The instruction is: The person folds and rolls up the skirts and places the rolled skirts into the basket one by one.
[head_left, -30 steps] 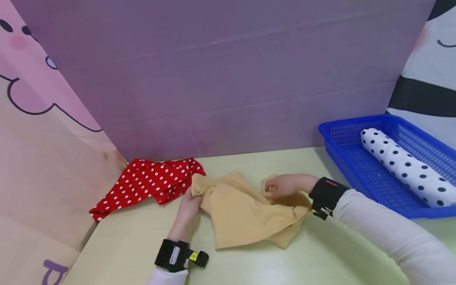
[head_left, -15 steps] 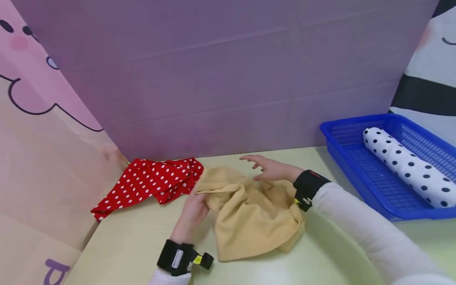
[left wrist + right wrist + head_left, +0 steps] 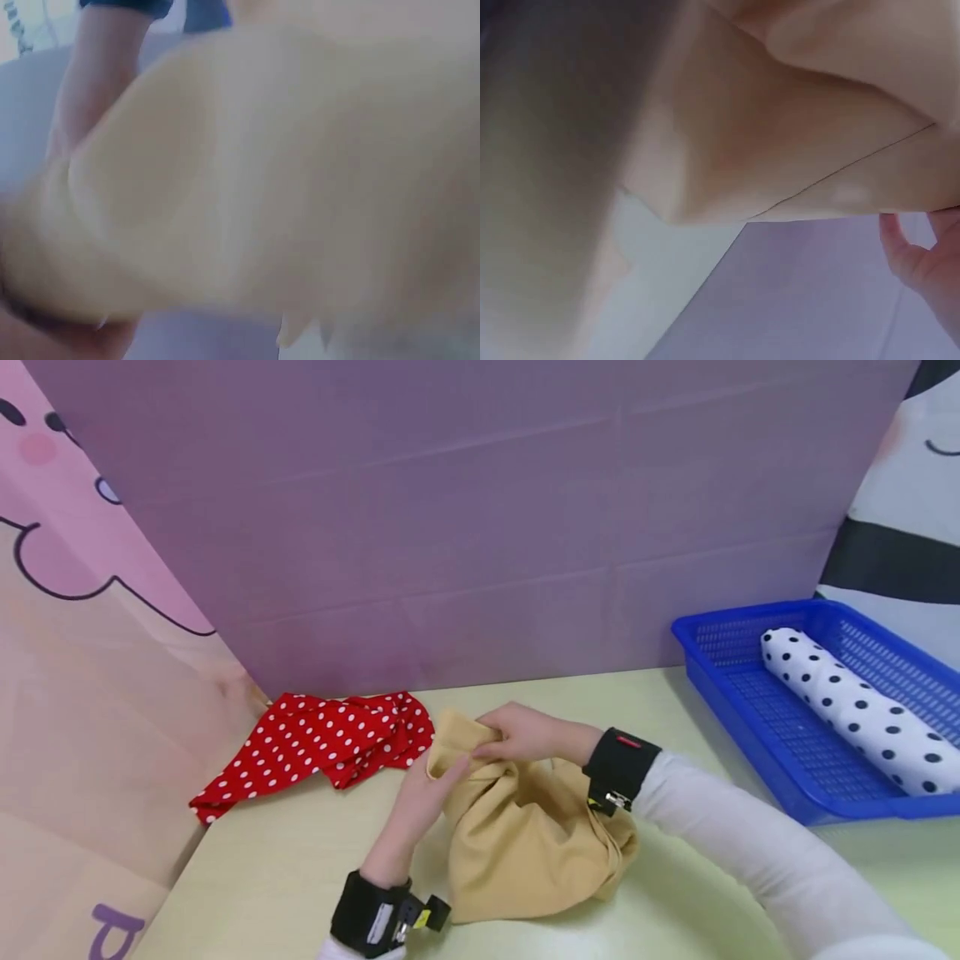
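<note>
A tan cloth lies bunched on the table, its far left end lifted in folds. My left hand grips that end from the left, with the thumb over the fabric. From the far side my right hand pinches the same raised edge, close to the left thumb. Loose folds sag between the hands and the front hem. In the left wrist view the tan cloth is blurred and covers most of the frame. Fingertips meet the edge of the tan cloth in the right wrist view.
A red cloth with white dots lies crumpled at the back left, near the left hand. At the right stands a blue basket with a rolled white cloth with black dots in it. A purple backdrop rises behind the table.
The right hand let go of the tan cloth's right side, swung left with its fingers spread, and now pinches the left end. The left hand has kept its hold while the cloth bunched up.
</note>
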`<control>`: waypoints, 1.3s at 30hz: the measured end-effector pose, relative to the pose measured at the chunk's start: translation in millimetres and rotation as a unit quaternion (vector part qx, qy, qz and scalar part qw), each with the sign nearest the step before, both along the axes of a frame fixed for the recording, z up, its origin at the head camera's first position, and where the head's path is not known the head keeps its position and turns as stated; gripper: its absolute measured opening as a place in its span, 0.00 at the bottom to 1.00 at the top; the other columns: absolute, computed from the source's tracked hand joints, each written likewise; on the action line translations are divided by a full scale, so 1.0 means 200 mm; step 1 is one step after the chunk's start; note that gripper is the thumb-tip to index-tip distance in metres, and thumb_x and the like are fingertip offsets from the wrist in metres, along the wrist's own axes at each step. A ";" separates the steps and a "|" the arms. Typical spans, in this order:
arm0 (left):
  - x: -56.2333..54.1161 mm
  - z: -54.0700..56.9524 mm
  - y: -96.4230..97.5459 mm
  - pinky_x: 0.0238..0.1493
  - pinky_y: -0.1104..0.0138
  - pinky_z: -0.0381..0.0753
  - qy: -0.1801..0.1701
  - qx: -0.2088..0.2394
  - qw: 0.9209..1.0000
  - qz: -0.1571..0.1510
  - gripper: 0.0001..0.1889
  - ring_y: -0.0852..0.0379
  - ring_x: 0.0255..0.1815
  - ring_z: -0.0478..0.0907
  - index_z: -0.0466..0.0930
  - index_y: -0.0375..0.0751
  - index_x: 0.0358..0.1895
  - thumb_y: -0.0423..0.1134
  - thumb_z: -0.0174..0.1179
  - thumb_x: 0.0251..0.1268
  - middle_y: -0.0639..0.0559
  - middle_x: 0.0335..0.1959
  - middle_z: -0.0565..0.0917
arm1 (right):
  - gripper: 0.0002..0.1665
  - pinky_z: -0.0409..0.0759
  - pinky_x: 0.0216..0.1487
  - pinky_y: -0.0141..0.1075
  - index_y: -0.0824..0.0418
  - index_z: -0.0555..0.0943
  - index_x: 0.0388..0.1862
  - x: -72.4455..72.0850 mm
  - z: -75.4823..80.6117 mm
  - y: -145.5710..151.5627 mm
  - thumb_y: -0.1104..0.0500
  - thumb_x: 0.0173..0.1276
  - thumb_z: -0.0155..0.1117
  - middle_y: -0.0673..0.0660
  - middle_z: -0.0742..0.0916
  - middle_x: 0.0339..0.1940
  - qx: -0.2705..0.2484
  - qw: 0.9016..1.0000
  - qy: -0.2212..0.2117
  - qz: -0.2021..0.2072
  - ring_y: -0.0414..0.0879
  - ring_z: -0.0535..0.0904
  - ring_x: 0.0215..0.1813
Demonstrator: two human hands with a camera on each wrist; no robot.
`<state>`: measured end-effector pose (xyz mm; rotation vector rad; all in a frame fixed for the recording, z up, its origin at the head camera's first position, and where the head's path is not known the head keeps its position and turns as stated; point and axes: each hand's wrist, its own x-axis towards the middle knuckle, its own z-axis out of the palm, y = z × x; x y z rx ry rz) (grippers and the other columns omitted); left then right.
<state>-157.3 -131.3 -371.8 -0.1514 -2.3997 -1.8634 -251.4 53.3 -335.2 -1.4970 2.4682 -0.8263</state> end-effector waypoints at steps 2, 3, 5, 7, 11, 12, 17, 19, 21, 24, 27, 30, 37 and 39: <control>0.00 0.02 0.02 0.35 0.69 0.75 0.009 -0.009 0.999 0.041 0.15 0.63 0.30 0.73 0.78 0.28 0.41 0.41 0.58 0.66 0.48 0.30 0.78 | 0.11 0.68 0.28 0.25 0.59 0.79 0.26 0.02 0.01 0.00 0.54 0.63 0.65 0.42 0.73 0.16 0.003 1.000 0.006 0.005 0.31 0.66 0.21; 0.00 0.02 0.03 0.32 0.70 0.73 0.014 -0.010 0.998 0.061 0.14 0.63 0.27 0.71 0.78 0.28 0.36 0.41 0.58 0.66 0.51 0.25 0.76 | 0.13 0.67 0.26 0.25 0.59 0.78 0.23 0.02 0.01 0.00 0.54 0.62 0.66 0.42 0.71 0.15 0.011 1.000 0.006 0.006 0.32 0.65 0.19; 0.01 0.04 0.03 0.28 0.70 0.70 0.026 -0.011 0.996 0.087 0.14 0.63 0.23 0.68 0.76 0.29 0.28 0.40 0.58 0.66 0.54 0.20 0.71 | 0.14 0.64 0.23 0.24 0.59 0.76 0.19 0.01 0.01 0.02 0.56 0.60 0.67 0.42 0.69 0.13 0.037 0.999 0.013 0.009 0.32 0.62 0.17; 0.02 0.04 0.03 0.26 0.71 0.67 0.033 -0.014 0.995 0.090 0.15 0.63 0.21 0.66 0.73 0.31 0.25 0.39 0.58 0.66 0.55 0.17 0.68 | 0.15 0.61 0.22 0.25 0.59 0.74 0.16 0.00 -0.01 0.04 0.58 0.56 0.68 0.42 0.66 0.13 0.081 0.996 0.031 0.000 0.34 0.59 0.17; 0.03 0.06 0.00 0.26 0.71 0.66 0.047 -0.013 0.994 0.096 0.15 0.63 0.21 0.65 0.71 0.32 0.24 0.38 0.57 0.66 0.55 0.17 0.67 | 0.11 0.65 0.24 0.27 0.60 0.77 0.18 -0.05 -0.06 0.13 0.59 0.48 0.71 0.44 0.70 0.16 0.179 0.982 0.047 -0.037 0.37 0.63 0.21; 0.04 0.07 0.00 0.26 0.70 0.66 0.051 -0.007 0.994 0.101 0.15 0.63 0.21 0.65 0.71 0.32 0.24 0.38 0.57 0.66 0.55 0.17 0.68 | 0.11 0.68 0.25 0.28 0.60 0.78 0.19 -0.06 -0.08 0.15 0.58 0.47 0.73 0.44 0.73 0.17 0.196 0.978 0.045 -0.047 0.37 0.66 0.22; 0.03 0.10 -0.06 0.29 0.71 0.71 0.050 0.035 0.989 0.132 0.15 0.64 0.24 0.70 0.74 0.28 0.30 0.40 0.56 0.67 0.58 0.19 0.72 | 0.16 0.69 0.32 0.34 0.59 0.80 0.21 -0.11 -0.13 0.28 0.51 0.43 0.77 0.47 0.78 0.20 0.236 0.967 0.057 -0.083 0.40 0.71 0.26; 0.03 0.12 -0.08 0.30 0.71 0.73 0.040 0.051 0.988 0.142 0.15 0.64 0.25 0.72 0.75 0.28 0.34 0.41 0.55 0.68 0.58 0.21 0.74 | 0.19 0.65 0.34 0.36 0.59 0.77 0.21 -0.13 -0.13 0.33 0.50 0.43 0.77 0.48 0.76 0.21 0.243 0.963 0.069 -0.090 0.42 0.71 0.28; 0.04 0.13 -0.10 0.30 0.71 0.74 0.033 0.061 0.986 0.152 0.15 0.64 0.26 0.74 0.75 0.28 0.36 0.42 0.55 0.69 0.59 0.22 0.76 | 0.20 0.64 0.36 0.38 0.61 0.77 0.26 -0.14 -0.13 0.38 0.50 0.44 0.76 0.50 0.77 0.25 0.239 0.964 0.078 -0.089 0.44 0.72 0.32; 0.04 0.15 -0.12 0.32 0.71 0.75 0.026 0.075 0.984 0.162 0.15 0.64 0.27 0.75 0.75 0.29 0.39 0.43 0.54 0.69 0.59 0.24 0.77 | 0.20 0.71 0.41 0.42 0.64 0.80 0.34 -0.17 -0.13 0.46 0.52 0.48 0.73 0.53 0.81 0.31 0.204 0.973 0.065 -0.086 0.46 0.75 0.37; 0.03 0.15 -0.13 0.34 0.72 0.74 0.025 0.083 0.981 0.175 0.16 0.64 0.29 0.74 0.76 0.31 0.41 0.44 0.54 0.69 0.60 0.26 0.77 | 0.11 0.74 0.38 0.38 0.64 0.80 0.31 -0.20 -0.13 0.55 0.58 0.52 0.67 0.51 0.81 0.28 0.171 0.980 0.053 -0.082 0.43 0.74 0.31; 0.03 0.15 -0.15 0.35 0.72 0.74 0.024 0.109 0.977 0.183 0.15 0.64 0.30 0.75 0.76 0.35 0.41 0.46 0.54 0.69 0.61 0.27 0.78 | 0.06 0.70 0.32 0.33 0.65 0.76 0.27 -0.22 -0.14 0.62 0.64 0.54 0.64 0.46 0.76 0.21 0.147 0.985 0.019 -0.089 0.36 0.69 0.25; 0.02 0.12 -0.15 0.34 0.72 0.75 0.023 0.135 0.979 0.153 0.12 0.64 0.29 0.75 0.76 0.38 0.37 0.45 0.54 0.69 0.60 0.26 0.78 | 0.14 0.75 0.39 0.34 0.67 0.81 0.43 -0.19 -0.22 0.67 0.60 0.60 0.65 0.52 0.83 0.27 0.095 0.985 -0.089 -0.111 0.40 0.77 0.31; 0.01 0.10 -0.14 0.34 0.72 0.75 0.022 0.130 0.981 0.143 0.12 0.64 0.29 0.75 0.76 0.36 0.37 0.43 0.54 0.69 0.60 0.25 0.77 | 0.14 0.76 0.42 0.34 0.68 0.80 0.41 -0.18 -0.25 0.66 0.60 0.60 0.65 0.58 0.85 0.36 0.069 0.984 -0.123 -0.109 0.44 0.80 0.39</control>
